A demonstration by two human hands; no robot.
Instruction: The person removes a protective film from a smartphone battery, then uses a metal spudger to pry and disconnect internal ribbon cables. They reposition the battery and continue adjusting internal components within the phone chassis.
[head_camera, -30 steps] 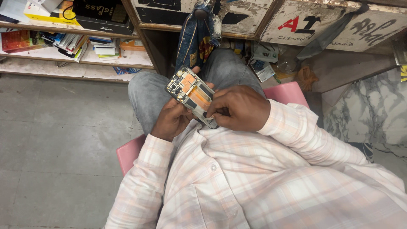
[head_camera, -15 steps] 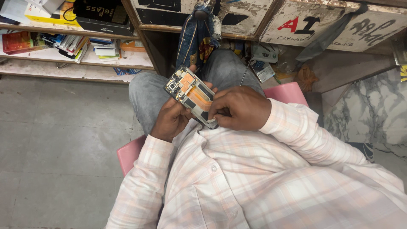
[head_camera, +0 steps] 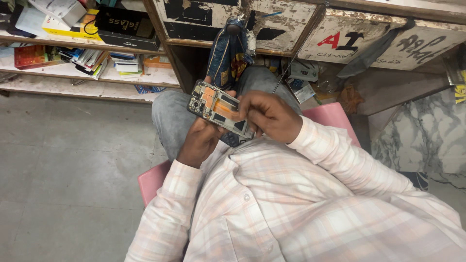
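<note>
— How are the hands sitting on it?

— The left hand [head_camera: 200, 140] is gripping the opened phone [head_camera: 219, 109] from beneath, at its camera end. The right hand [head_camera: 268, 115] is closing on the opposite end, fingertips pressing on the exposed interior.

— And its long axis?

— It is running from upper left to lower right, over the lap, between both hands. The shelf [head_camera: 73, 73] is lying well beyond.
</note>
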